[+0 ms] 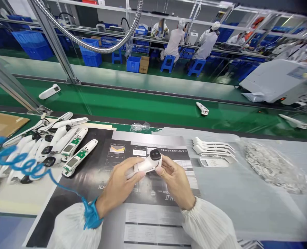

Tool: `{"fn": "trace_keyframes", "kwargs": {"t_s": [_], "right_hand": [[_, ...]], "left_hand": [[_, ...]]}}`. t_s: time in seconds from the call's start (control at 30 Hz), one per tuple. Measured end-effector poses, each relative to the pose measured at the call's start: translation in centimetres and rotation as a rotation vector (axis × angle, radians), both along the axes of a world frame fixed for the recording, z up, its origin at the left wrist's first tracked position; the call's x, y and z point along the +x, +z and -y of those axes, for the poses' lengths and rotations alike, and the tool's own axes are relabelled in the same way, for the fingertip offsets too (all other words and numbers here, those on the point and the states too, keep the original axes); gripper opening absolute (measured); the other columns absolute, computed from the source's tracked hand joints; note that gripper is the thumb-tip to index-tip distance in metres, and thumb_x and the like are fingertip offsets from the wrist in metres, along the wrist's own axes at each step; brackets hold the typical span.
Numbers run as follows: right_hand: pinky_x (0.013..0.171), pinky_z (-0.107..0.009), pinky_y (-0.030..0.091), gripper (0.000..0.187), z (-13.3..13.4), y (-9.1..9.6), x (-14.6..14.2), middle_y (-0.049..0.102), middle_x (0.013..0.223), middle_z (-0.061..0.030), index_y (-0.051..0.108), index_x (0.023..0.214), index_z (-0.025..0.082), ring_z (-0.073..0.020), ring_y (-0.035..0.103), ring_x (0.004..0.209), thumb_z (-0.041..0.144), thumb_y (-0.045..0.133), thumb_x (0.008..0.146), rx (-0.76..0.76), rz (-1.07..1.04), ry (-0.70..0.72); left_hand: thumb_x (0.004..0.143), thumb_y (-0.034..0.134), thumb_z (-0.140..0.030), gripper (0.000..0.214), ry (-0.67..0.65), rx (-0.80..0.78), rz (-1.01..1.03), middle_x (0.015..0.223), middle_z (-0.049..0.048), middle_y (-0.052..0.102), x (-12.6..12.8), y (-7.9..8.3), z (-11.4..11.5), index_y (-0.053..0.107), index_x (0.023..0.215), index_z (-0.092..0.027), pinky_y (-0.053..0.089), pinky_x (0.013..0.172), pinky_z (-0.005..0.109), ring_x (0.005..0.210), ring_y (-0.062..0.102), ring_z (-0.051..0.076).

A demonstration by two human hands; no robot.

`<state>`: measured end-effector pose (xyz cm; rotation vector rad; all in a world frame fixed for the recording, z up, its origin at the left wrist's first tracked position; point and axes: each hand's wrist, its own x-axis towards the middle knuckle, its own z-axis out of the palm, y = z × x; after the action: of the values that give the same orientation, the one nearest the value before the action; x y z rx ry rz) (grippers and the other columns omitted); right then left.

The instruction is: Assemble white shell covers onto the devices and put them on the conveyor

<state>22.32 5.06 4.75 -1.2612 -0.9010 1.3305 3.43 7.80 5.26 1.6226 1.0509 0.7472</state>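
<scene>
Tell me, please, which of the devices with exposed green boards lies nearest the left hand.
The rightmost device in the group lies nearest the left hand; the other exposed boards all sit farther left.

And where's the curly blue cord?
The cord is at the left of the head view, in front of the piled white gadgets, running to the blue wristband.

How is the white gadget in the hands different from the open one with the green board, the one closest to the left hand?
The held gadget is up between the left hand and right hand; the open gadget lies untouched.
The held gadget's black end faces us; the open gadget shows its green board.
Both have white casings.
</scene>
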Motion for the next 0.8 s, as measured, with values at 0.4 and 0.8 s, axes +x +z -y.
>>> {"fn": "trace_keyframes", "kwargs": {"t_s": [0.4,0.8], "right_hand": [[0.099,-0.044,0.049,0.046,-0.3,0.3,-0.9,0.072,0.114,-0.0072,0.068,0.112,0.024,-0.027,0.064,0.111,0.044,0.08,0.073,0.023,-0.014,-0.049],[0.065,-0.039,0.055,0.048,-2.3,0.7,-5.0,0.039,0.045,0.0048,0.054,0.065,0.024,-0.0167,0.047,0.046,0.066,0.044,0.087,-0.296,-0.648,-0.229]], "left_hand": [[0.094,0.055,-0.039,0.03,0.042,-0.073,0.055,0.12,0.0013,0.066,-0.1,-0.3,0.7,0.059,0.121,-0.026,0.049,0.09,0.029,0.109,0.062,0.02],[0.1,0.031,-0.048,0.045,-0.2,0.463,-0.682,0.091,0.0115,0.073,0.0,-1.9,1.6,0.061,0.112,-0.017,0.048,0.059,0.034,0.07,0.069,0.026]]}}
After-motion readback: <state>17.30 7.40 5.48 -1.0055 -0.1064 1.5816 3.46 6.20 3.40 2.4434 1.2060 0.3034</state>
